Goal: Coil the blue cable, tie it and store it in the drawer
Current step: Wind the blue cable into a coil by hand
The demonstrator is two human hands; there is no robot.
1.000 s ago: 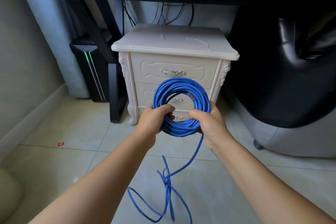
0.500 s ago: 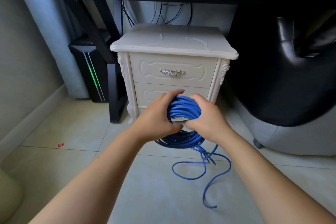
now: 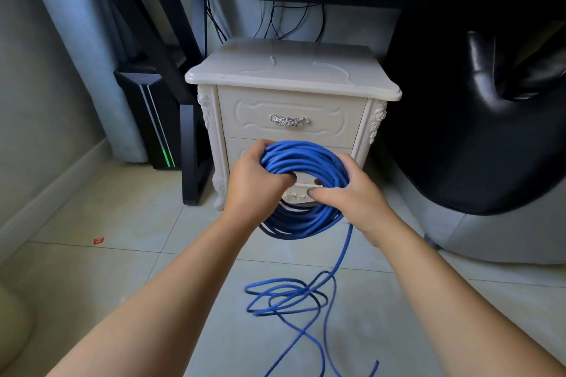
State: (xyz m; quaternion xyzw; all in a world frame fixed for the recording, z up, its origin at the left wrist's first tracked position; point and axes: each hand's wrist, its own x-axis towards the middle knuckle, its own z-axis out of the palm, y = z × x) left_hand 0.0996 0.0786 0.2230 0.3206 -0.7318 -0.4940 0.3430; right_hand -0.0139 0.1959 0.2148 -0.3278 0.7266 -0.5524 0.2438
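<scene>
The blue cable (image 3: 309, 159) is smooth round cord wound into one thick ring of many turns, held between my two hands. My left hand (image 3: 255, 185) curls tightly round its left side; my right hand (image 3: 352, 197) grips the right. One loose tail (image 3: 344, 254) drops below my right wrist onto glossy floor tiles (image 3: 122, 223). Beyond my knuckles stands one carved cream nightstand (image 3: 291, 70), top drawer (image 3: 245, 110) closed

blue cable (image 3: 306, 156): mostly coiled, tail trailing loose | drawer (image 3: 291, 107): closed

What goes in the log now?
phase: coiling; left hand: grips blue coil; right hand: holds blue coil; loose cable: on floor; drawers: closed
</scene>
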